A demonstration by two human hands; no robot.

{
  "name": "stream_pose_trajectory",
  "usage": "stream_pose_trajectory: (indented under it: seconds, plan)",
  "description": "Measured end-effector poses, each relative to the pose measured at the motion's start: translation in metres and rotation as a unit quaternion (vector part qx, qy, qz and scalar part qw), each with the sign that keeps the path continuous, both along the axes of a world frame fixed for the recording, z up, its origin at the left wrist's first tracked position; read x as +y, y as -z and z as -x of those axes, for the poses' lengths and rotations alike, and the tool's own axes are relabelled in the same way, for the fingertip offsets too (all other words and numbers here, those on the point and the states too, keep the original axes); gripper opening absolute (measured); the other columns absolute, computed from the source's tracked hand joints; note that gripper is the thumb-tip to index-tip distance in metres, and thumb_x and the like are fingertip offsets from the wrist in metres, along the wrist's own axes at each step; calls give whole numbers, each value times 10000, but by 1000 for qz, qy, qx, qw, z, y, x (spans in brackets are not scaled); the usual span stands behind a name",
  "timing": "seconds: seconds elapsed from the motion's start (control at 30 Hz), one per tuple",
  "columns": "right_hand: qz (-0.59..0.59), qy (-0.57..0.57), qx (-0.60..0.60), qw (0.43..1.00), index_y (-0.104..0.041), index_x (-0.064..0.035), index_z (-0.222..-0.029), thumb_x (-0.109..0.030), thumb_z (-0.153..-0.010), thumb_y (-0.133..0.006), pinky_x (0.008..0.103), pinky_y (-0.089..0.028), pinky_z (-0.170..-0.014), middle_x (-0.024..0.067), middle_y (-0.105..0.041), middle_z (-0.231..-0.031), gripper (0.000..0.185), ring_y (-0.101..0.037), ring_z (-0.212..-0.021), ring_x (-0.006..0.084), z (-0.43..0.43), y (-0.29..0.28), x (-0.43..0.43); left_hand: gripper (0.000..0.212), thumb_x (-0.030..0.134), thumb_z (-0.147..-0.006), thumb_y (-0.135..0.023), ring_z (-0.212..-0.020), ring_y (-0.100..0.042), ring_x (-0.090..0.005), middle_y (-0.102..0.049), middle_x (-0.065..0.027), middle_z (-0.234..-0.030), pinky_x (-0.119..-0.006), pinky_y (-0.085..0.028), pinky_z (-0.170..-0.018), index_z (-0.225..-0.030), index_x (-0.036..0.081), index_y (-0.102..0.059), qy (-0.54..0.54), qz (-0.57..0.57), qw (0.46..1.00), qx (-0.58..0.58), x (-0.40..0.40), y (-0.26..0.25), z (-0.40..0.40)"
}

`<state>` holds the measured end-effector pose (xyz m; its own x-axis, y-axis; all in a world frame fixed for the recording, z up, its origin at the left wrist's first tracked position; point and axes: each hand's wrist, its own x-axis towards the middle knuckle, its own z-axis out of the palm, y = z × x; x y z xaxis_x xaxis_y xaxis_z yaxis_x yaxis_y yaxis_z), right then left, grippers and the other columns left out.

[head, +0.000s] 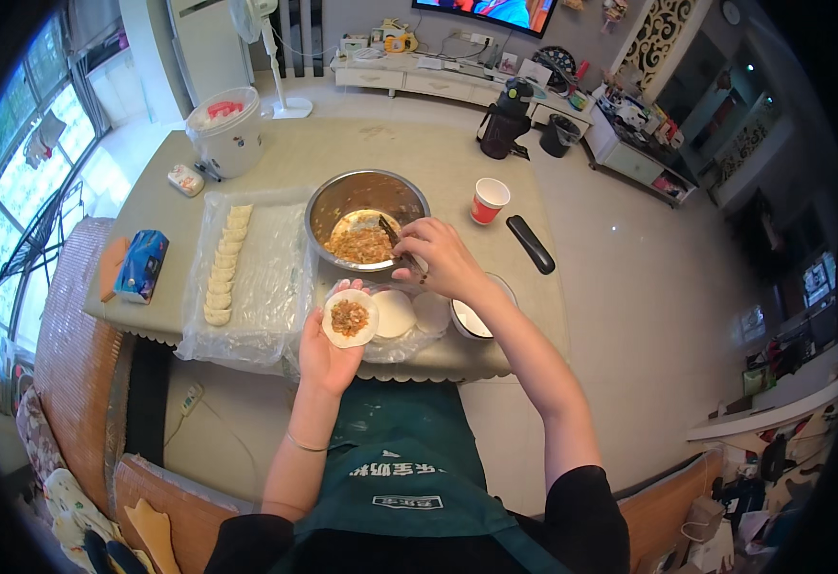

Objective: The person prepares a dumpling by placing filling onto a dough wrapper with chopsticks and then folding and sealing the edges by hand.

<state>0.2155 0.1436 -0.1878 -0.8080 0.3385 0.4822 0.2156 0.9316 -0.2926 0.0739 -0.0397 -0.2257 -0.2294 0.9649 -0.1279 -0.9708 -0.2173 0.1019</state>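
On the open palm of my left hand (331,362) lies a round dough wrapper (367,336) with a mound of minced filling (348,318) in its middle. My right hand (437,255) grips dark chopsticks (388,229) over the near right rim of a steel bowl (318,237). Chopped filling (353,240) covers part of the bowl's bottom. Several flat wrappers (394,314) rest on plastic film to the right of my left hand. A white bowl (467,321), partly hidden by my right forearm, holds something white. Folded dumplings (223,262) form a row on a plastic-covered board (268,287) at the left.
Right of the steel bowl stand a red-and-white paper cup (490,202) and a black elongated case (531,245). A dark bottle in a carrier (506,122) is farther back. At the left are a lidded white bucket (228,140) and a blue tissue pack (142,265).
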Motion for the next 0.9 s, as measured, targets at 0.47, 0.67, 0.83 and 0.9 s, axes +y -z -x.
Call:
stream_pose_trajectory:
  seconds: [0.47,0.67,0.83,0.9]
  plan:
    - [24,194,69,978,-584,-73,-1074,-184,-754,-694,419,-365,-959,108,-537,-1163,356,-467,-1143,298,-133,-1,-75,479,211,-958,-189,-1316,-319,-297,-342,-173,-1410,-426,-241,-1112,-1369,-17,-282,35,-31,999,-3,-21,-19,-19]
    - [60,264,151,951,-583,-52,-1043,-88,-769,-655,388,-391,-937,130,-546,-1124,286,-483,-1094,309,-159,27,-99,473,211,-958,-193,-1311,-329,-299,-345,-175,-1409,-430,-241,-1112,-1360,-15,-299,52,-42,998,-23,-40,-27,-26]
    - [78,279,167,942,-581,-52,-1040,-53,-775,-627,384,-391,-939,134,-550,-1117,270,-484,-1090,309,-163,40,-107,468,210,-956,-200,-1306,-337,-300,-353,-174,-1406,-434,-254,-1106,-1348,-12,-326,52,-47,997,-25,-49,-29,-22]
    - [78,279,173,941,-581,-53,-1041,-49,-778,-618,382,-391,-939,134,-553,-1112,266,-487,-1088,307,-161,39,-110,467,209,-955,-203,-1304,-340,-299,-356,-173,-1405,-434,-258,-1104,-1344,-12,-334,46,-46,998,-23,-51,-30,-20]
